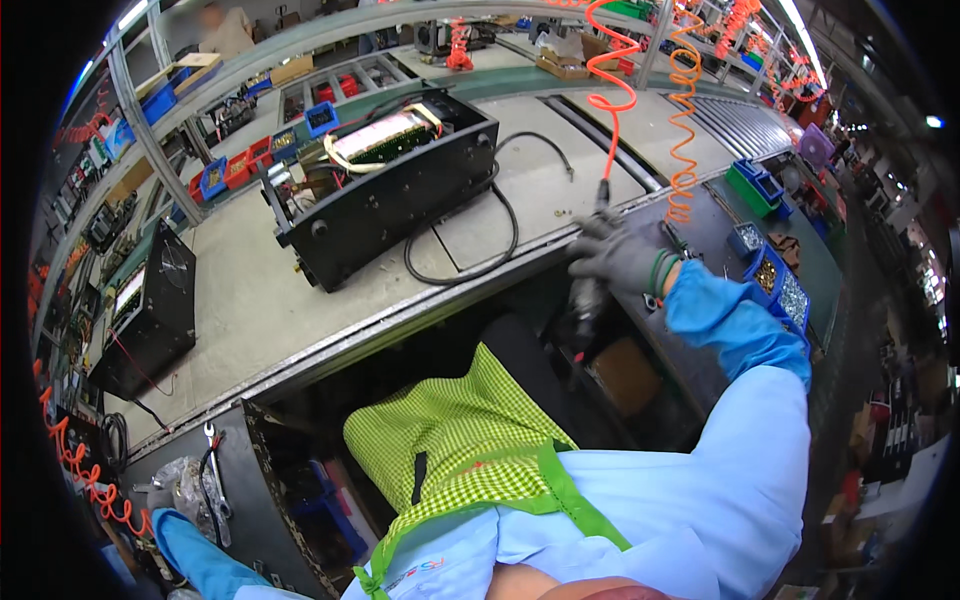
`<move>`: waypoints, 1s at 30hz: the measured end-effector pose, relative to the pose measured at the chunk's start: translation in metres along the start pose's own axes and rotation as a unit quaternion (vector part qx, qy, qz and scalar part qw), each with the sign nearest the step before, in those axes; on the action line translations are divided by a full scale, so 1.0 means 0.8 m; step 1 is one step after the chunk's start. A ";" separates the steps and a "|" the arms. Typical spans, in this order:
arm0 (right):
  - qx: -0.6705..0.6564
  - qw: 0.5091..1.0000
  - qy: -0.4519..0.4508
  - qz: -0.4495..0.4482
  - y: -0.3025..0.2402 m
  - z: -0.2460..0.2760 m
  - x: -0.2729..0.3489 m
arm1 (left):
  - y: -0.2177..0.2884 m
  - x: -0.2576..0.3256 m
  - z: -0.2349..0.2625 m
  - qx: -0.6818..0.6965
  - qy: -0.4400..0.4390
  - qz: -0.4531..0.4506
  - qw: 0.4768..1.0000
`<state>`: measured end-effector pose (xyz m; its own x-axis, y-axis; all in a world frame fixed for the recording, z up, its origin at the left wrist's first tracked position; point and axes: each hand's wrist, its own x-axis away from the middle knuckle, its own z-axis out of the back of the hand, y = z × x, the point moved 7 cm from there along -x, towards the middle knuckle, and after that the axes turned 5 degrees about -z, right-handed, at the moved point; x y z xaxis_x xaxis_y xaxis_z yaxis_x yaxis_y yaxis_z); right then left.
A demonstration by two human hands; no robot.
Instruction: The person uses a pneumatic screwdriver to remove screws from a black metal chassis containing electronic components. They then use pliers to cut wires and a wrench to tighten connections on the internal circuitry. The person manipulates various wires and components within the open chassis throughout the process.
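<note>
Two gloved hands: our right hand point(618, 252) wraps its knit grey fingers round a slim dark driver point(588, 300) on a coiled orange hose point(612, 95). Our left hand point(160, 497), low by a steel wrench point(213, 470), is too hidden to tell its grip.

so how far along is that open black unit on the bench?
Done: the black unit sits on the bench, top off, board and wiring exposed, its black cable loose. In hand: right hand grips an air screwdriver on an orange coiled hose, off the unit. Left hand low by a wrench. Left: cover not on.
</note>
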<state>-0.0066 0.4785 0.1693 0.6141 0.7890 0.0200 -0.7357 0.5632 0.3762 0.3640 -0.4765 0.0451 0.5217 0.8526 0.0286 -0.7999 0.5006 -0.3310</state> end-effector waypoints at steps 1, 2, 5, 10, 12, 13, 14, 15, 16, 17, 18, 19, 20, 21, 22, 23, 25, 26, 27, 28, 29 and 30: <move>0.005 1.000 -0.023 -0.006 0.020 -0.009 0.018 | -0.022 -0.008 -0.003 0.003 -0.001 0.009 1.000; 0.008 1.000 -0.026 -0.010 0.046 -0.032 0.040 | -0.040 -0.022 0.013 0.002 0.007 0.011 1.000; 0.047 0.991 -0.125 -0.009 0.101 -0.092 0.109 | -0.080 -0.056 0.088 0.015 0.053 0.021 0.998; 0.079 0.938 -0.333 -0.051 0.134 -0.151 0.217 | 0.147 -0.047 0.249 0.285 0.200 -0.210 0.914; 0.046 0.940 -0.325 -0.094 0.154 -0.193 0.240 | 0.275 0.033 0.334 0.382 0.252 -0.314 0.832; 0.050 0.937 -0.327 -0.107 0.154 -0.208 0.254 | 0.337 0.060 0.364 0.323 0.212 -0.287 0.876; 0.051 0.934 -0.329 -0.129 0.156 -0.220 0.272 | 0.409 0.120 0.406 0.408 0.148 -0.274 0.858; 0.054 0.936 -0.318 -0.140 0.161 -0.230 0.265 | 0.438 0.108 0.415 0.368 0.196 -0.293 0.860; 0.044 0.925 -0.350 -0.141 0.161 -0.238 0.260 | 0.475 0.120 0.433 0.351 0.188 -0.296 0.868; 0.029 0.918 -0.368 -0.143 0.164 -0.240 0.236 | 0.496 0.087 0.422 0.320 0.182 -0.290 0.884; 0.015 0.903 -0.397 -0.161 0.161 -0.235 0.229 | 0.537 0.086 0.429 0.343 0.164 -0.299 0.875; 0.002 0.888 -0.425 -0.178 0.156 -0.228 0.219 | 0.583 0.098 0.438 0.366 0.147 -0.306 0.866; -0.011 0.926 -0.343 -0.160 0.151 -0.209 0.179 | 0.615 0.095 0.433 0.384 0.144 -0.309 0.858; -0.025 0.955 -0.257 -0.143 0.144 -0.187 0.135 | 0.644 0.094 0.435 0.401 0.142 -0.315 0.849; -0.039 0.975 -0.178 -0.130 0.133 -0.162 0.097 | 0.685 0.110 0.442 0.398 0.049 -0.344 0.849; -0.084 0.987 -0.087 -0.105 0.112 -0.120 0.045 | 0.716 0.129 0.443 0.387 -0.045 -0.366 0.845; -0.140 0.987 0.063 -0.039 0.054 -0.022 -0.077 | 0.742 0.107 0.420 0.431 -0.001 -0.281 0.858; -0.148 0.982 0.115 -0.012 0.029 0.018 -0.126 | 0.749 0.102 0.412 0.416 -0.009 -0.239 0.878; -0.152 0.973 0.174 0.008 0.009 0.047 -0.169 | 0.755 0.100 0.409 0.404 -0.016 -0.200 0.892; -0.138 0.963 0.231 0.008 -0.007 0.071 -0.205 | 0.755 0.112 0.414 0.410 -0.019 -0.195 0.891; -0.118 0.952 0.280 0.011 -0.025 0.093 -0.243 | 0.752 0.104 0.410 0.421 -0.022 -0.171 0.891; -0.135 0.943 0.304 0.004 -0.041 0.100 -0.285 | 0.751 0.093 0.405 0.405 -0.022 -0.167 0.899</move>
<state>-0.1000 0.2604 0.2268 0.3910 0.7426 -0.5438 -0.8362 0.5335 0.1272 -0.1740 -0.0641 0.1540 0.7753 0.6303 0.0419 -0.5634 0.6600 0.4969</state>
